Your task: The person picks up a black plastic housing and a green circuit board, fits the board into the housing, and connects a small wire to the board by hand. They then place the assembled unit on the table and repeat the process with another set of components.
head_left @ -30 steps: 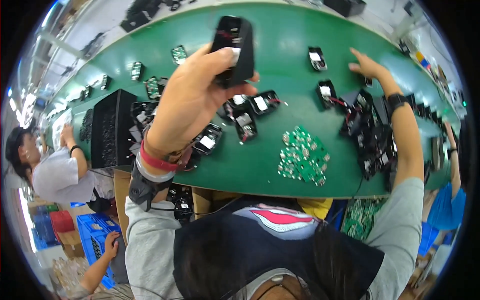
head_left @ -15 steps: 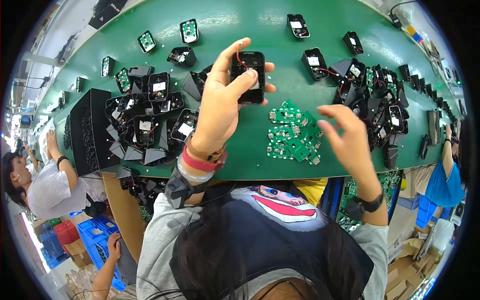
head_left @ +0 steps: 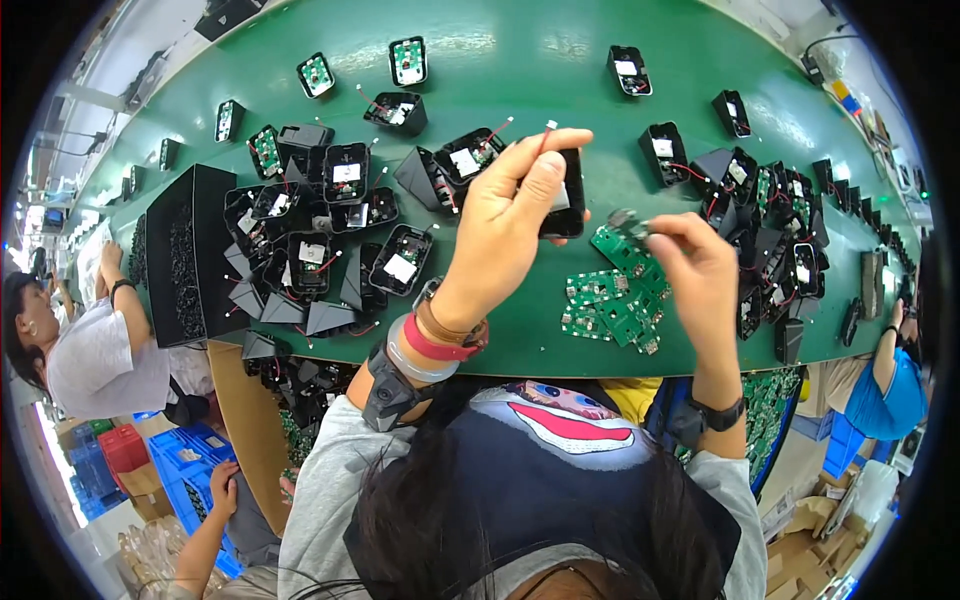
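My left hand (head_left: 505, 215) is wrapped round a black plastic housing (head_left: 570, 205), with the thumb over its open face. A red lead ending in a small white connector (head_left: 551, 126) sticks up past the fingers. To its right, my right hand (head_left: 698, 270) pinches a small circuit board (head_left: 628, 222), smeared by motion, just above a loose heap of green circuit boards (head_left: 628, 318). The board and the housing are apart. Behind my left hand lies another black housing (head_left: 468, 158) with a white label and a red lead.
Black housings (head_left: 310, 262) with leads are piled on the left beside a black bin (head_left: 180, 270) of small dark parts. Another pile (head_left: 775, 195) lies right. Several housings, some with boards fitted (head_left: 408, 62), stand farther back on the green table (head_left: 500, 90). Other people (head_left: 90, 350) sit alongside.
My right hand, fingers apart before, now has a circuit board from the heap. My left hand has shifted right with the housing and turned it. The whole view has shifted slightly.
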Action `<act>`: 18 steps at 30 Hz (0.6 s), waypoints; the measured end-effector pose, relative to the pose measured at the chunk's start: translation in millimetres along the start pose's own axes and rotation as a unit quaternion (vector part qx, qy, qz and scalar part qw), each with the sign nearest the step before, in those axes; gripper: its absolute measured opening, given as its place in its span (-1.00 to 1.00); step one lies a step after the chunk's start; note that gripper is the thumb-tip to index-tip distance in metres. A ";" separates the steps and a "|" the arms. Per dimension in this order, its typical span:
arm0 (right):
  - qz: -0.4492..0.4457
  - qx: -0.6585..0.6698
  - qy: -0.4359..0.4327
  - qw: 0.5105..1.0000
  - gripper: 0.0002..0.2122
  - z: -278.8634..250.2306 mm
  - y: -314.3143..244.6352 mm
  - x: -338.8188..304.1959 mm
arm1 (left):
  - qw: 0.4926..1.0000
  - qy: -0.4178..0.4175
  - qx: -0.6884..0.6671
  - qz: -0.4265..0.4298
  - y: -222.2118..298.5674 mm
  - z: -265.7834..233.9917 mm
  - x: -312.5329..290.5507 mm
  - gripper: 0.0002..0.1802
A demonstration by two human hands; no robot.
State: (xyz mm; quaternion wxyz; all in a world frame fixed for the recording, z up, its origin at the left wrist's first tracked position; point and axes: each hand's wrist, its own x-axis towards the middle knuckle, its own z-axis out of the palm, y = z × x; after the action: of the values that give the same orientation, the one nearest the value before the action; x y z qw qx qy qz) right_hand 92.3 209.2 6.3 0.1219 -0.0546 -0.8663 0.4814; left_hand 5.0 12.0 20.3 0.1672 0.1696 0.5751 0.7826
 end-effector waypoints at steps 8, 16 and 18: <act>0.117 0.427 -0.090 0.892 -0.78 7.9 -63.7 27.6 | 0.975 -0.008 0.130 0.179 -11.8 5.3 -2.0 -0.82; 0.162 0.433 -0.125 0.878 -0.85 14.5 -67.5 22.4 | 0.974 -0.009 0.142 0.178 -14.6 8.7 -5.7 -0.85; 0.180 0.444 -0.127 0.869 -0.85 16.9 -64.6 21.3 | 0.972 -0.015 0.146 0.183 -17.3 7.8 -4.3 -0.83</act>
State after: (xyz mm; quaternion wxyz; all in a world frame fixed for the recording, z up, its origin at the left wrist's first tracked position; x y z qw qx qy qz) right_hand 68.7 165.5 55.9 -0.0666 -0.0885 -0.5446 0.8314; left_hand 13.6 21.5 5.6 0.0032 0.3059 0.6401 0.7048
